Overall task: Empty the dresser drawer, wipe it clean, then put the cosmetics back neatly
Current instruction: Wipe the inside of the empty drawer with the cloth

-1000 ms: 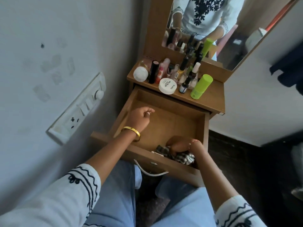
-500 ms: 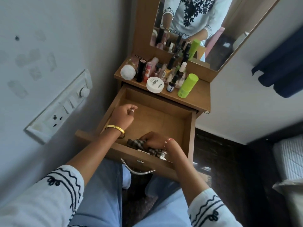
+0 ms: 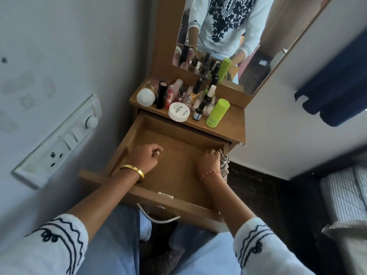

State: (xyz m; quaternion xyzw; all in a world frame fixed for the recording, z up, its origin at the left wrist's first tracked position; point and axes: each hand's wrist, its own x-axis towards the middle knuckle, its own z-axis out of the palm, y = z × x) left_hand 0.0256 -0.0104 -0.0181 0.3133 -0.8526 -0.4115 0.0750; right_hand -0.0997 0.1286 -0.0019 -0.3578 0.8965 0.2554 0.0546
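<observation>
Head view shows the drawer [image 3: 178, 161] pulled out and emptied, its wooden floor bare. The right hand [image 3: 208, 161] has its fingers curled round a checked cloth [image 3: 224, 161] and presses it against the right inner wall; the left hand [image 3: 146, 158] rests inside near the left wall, loosely curled, maybe with something small and pale at the fingertips, but I cannot tell what. The cosmetics [image 3: 184, 100] stand crowded on the dresser top [image 3: 232, 124], just above the open drawer. I think the main risk is there: a wide stroke of the cloth toward the back could shake the dresser or bump the white jar [image 3: 179, 112] at the edge, and it would fall into the drawer. The tilted green bottle [image 3: 217, 113] could also tip. By count: one drawer, one cloth, one white jar, one green bottle, one white round puff [image 3: 146, 97]; the small bottles behind overlap too much, perhaps ten.
</observation>
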